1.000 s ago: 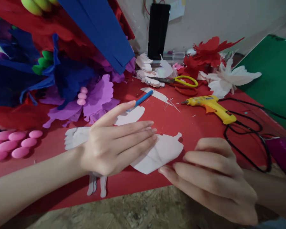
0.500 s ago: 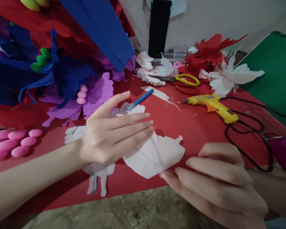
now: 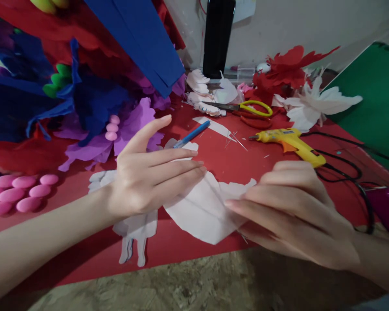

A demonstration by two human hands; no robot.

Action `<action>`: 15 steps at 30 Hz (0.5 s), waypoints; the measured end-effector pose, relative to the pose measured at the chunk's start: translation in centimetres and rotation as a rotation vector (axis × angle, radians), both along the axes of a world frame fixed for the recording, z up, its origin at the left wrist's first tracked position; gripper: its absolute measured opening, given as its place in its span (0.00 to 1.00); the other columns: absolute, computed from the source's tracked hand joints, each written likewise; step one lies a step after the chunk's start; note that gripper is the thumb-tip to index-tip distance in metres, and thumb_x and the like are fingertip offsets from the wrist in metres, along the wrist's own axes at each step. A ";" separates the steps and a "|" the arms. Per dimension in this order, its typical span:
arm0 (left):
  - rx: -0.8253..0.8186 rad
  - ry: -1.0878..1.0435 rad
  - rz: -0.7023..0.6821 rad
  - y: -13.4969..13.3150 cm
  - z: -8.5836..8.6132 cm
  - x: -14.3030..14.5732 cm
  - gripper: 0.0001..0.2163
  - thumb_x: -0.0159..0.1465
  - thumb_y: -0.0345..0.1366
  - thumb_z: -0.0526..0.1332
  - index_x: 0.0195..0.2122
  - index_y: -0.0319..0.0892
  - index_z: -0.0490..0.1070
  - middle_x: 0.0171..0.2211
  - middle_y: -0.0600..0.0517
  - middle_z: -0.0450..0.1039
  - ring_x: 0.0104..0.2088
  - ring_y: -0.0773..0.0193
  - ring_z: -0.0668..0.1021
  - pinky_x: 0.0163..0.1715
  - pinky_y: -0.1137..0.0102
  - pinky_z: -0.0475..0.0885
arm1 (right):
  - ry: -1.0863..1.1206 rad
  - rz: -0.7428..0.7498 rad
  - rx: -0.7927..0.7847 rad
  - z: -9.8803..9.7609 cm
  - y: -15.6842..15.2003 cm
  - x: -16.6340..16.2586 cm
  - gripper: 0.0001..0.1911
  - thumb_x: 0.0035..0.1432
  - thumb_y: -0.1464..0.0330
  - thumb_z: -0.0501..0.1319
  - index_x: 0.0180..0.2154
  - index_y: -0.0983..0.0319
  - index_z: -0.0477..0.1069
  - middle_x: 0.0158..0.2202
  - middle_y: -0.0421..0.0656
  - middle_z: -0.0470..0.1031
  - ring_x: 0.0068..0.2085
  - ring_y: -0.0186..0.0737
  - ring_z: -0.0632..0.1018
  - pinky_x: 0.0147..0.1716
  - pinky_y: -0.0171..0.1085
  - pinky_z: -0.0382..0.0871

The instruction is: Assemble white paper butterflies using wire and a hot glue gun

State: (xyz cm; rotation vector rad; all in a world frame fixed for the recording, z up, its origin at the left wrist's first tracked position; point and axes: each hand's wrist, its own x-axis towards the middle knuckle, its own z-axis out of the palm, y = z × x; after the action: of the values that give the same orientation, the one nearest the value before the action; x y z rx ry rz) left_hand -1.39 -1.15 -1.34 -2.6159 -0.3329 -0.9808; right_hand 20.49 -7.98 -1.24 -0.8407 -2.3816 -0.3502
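A white cut-out shape (image 3: 204, 211) with curved edges lies on the red sheet, a faint dark crease running across it. My left hand (image 3: 155, 179) is open, its fingers stretched flat over the left part of the cut-out and its thumb raised apart. Over the right end of the cut-out, my right hand (image 3: 291, 211) has its fingers bent and drawn together. A thin strand shows below these fingers; what they hold is hidden. Beneath and beside my left wrist lies a white figure cut-out (image 3: 139, 229) with two legs. A blue pen (image 3: 192, 134) rests just beyond my left fingers.
A yellow glue gun (image 3: 288, 140) with a black cord lies at the right. Yellow-handled scissors (image 3: 253, 108), crossed needles (image 3: 238, 141) and a white paper strip (image 3: 215, 127) lie farther back. Pink oval pieces (image 3: 29, 190) and coloured flower shapes (image 3: 84, 99) crowd the left.
My right hand has moved up and left, from beside the white cut-out onto its right end. My left hand has stayed nearly in place.
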 end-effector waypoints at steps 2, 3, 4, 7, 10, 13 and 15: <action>0.022 -0.009 -0.003 -0.3 0.1 0.1 0.09 0.64 0.27 0.56 0.33 0.47 0.73 0.34 0.59 0.79 0.37 0.69 0.81 0.61 0.63 0.56 | 0.039 0.040 0.070 0.5 0.5 -0.2 0.05 0.56 0.72 0.59 0.37 0.62 0.70 0.29 0.40 0.72 0.35 0.32 0.68 0.36 0.36 0.65; 0.023 -0.010 -0.007 -0.5 0.1 0.3 0.09 0.64 0.26 0.56 0.33 0.46 0.73 0.33 0.59 0.79 0.37 0.69 0.81 0.61 0.64 0.56 | 0.065 0.047 0.077 0.5 0.4 -0.3 0.05 0.56 0.73 0.59 0.36 0.63 0.71 0.29 0.40 0.72 0.35 0.33 0.68 0.35 0.37 0.65; 0.019 -0.013 -0.014 -0.6 0.1 0.4 0.09 0.63 0.26 0.56 0.33 0.45 0.74 0.33 0.57 0.80 0.37 0.69 0.81 0.61 0.64 0.56 | 0.092 0.037 0.065 0.3 0.3 -0.3 0.05 0.55 0.74 0.59 0.36 0.64 0.71 0.29 0.41 0.73 0.35 0.33 0.69 0.35 0.37 0.65; -0.002 -0.027 -0.033 -1.2 0.1 0.7 0.07 0.63 0.26 0.58 0.33 0.43 0.73 0.32 0.56 0.80 0.35 0.69 0.81 0.62 0.64 0.55 | 0.114 0.026 0.036 -0.2 -0.2 -0.4 0.06 0.57 0.75 0.58 0.37 0.63 0.71 0.31 0.40 0.74 0.36 0.33 0.69 0.37 0.38 0.65; -0.037 -0.040 -0.026 -1.6 0.0 0.9 0.07 0.63 0.27 0.57 0.33 0.45 0.73 0.30 0.58 0.80 0.32 0.70 0.81 0.61 0.62 0.56 | 0.086 0.021 0.031 -0.1 -0.3 -0.2 0.06 0.57 0.74 0.57 0.36 0.61 0.71 0.30 0.38 0.74 0.36 0.32 0.69 0.38 0.37 0.65; -0.164 -0.053 -0.055 -1.8 -0.3 0.8 0.08 0.62 0.26 0.56 0.35 0.44 0.73 0.31 0.55 0.80 0.33 0.68 0.81 0.62 0.61 0.55 | 0.131 0.015 -0.009 0.3 -0.2 -0.1 0.06 0.57 0.75 0.57 0.35 0.62 0.72 0.29 0.38 0.74 0.35 0.32 0.69 0.38 0.36 0.66; -0.314 -0.099 -0.072 -1.8 -0.4 0.7 0.08 0.62 0.27 0.55 0.36 0.43 0.73 0.33 0.53 0.80 0.34 0.67 0.81 0.62 0.60 0.54 | 0.194 0.012 -0.082 0.4 0.0 -0.3 0.07 0.58 0.75 0.56 0.35 0.62 0.73 0.30 0.39 0.74 0.35 0.31 0.70 0.37 0.35 0.66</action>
State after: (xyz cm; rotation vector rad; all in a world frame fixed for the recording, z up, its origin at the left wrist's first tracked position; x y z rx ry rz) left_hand -0.65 -2.94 -1.78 -2.8820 -0.4528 -1.1691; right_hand 20.24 -7.96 -0.79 -0.8559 -2.2315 -0.1590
